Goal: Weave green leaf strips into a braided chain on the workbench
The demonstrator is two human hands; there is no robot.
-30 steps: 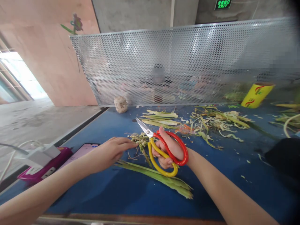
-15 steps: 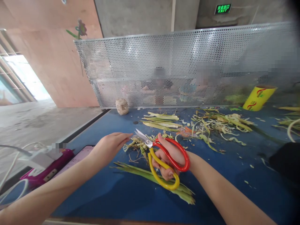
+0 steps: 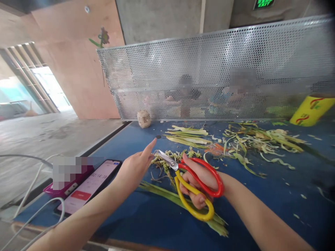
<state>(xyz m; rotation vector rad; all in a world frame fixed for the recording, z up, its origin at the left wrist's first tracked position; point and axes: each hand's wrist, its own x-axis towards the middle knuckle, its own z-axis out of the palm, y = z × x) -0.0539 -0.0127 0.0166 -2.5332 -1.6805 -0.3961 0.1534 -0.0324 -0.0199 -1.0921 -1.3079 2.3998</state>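
EXIT shows on one green sign (image 3: 264, 3), cut by the top edge. One phone (image 3: 90, 186) on the counter (image 3: 131, 223) has a red button and digits that look like 02:14:38; its smaller print is too small to read. One yellow roll (image 3: 312, 111) bears red marks and lettering too blurred to read.

The right hand (image 3: 200, 179) grasps one pair of scissors (image 3: 177, 166), one handle red, the other yellow, above the counter, blades toward the left hand (image 3: 134, 169). That hand's index finger is stretched out near the blade tips; whether its grip is released or holding cannot be told. Behind the blades lies one clump of clippings (image 3: 164, 162); one bundle of green stalks (image 3: 163, 192) lies partly under the scissors. Farther back are several pale stalks (image 3: 188, 131), one heap of scraps (image 3: 259, 139), one dark disc (image 3: 158, 137) and one pale block (image 3: 143, 119). Two people (image 3: 195, 94) are blurred behind one perforated screen (image 3: 159, 69).
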